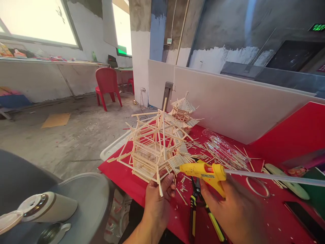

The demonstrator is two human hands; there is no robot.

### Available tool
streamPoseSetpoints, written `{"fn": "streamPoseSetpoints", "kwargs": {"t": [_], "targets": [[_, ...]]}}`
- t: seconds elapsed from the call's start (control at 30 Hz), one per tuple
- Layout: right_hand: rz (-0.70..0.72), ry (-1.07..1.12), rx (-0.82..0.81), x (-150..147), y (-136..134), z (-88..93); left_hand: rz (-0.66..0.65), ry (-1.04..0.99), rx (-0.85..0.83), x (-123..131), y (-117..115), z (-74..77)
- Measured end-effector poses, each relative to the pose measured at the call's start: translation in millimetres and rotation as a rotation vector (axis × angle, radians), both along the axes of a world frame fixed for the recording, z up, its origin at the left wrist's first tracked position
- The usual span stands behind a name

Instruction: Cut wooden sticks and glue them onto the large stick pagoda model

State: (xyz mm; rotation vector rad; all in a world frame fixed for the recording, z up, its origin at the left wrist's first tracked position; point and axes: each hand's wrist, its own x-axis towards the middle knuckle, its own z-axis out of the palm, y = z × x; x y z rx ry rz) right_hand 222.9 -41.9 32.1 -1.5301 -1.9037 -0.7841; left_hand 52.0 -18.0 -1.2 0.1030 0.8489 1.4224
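Observation:
A pavilion model (146, 150) built of thin wooden sticks stands on the red table, its roof an open frame of slanting sticks. My left hand (158, 195) is closed on the model's near lower corner, where several sticks jut toward me. In my right hand (233, 203) is a yellow hot glue gun (203, 170), its nozzle pointing left, close to the model's stick-covered eave. A long clear glue stick (274, 177) runs out of its back. Beneath the gun lie pliers (194, 200) with black and yellow handles, partly hidden by my right hand.
Behind stands a smaller finished-looking stick tower (185, 106). Loose sticks (223, 150) in plastic wrap, a tape roll (257, 187) and a phone (304, 217) lie to the right. At lower left, a grey stool (88, 189) bears an open white bottle (58, 206).

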Motion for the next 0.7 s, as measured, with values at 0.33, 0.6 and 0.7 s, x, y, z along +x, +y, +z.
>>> {"fn": "streamPoseSetpoints", "kwargs": {"t": [0.33, 0.6, 0.7], "targets": [[-0.126, 0.120, -0.088, 30.5, -10.0, -16.1, 0.003, 0.072, 0.075, 5.6, 3.8, 0.4], [-0.280, 0.202, -0.224, 98.1, -46.3, -59.7, 0.019, 0.105, 0.077, 6.5, 7.3, -2.1], [-0.282, 0.309, -0.144, 127.1, -55.8, -70.8, 0.032, 0.129, 0.062, 6.9, 9.0, -0.7]]}}
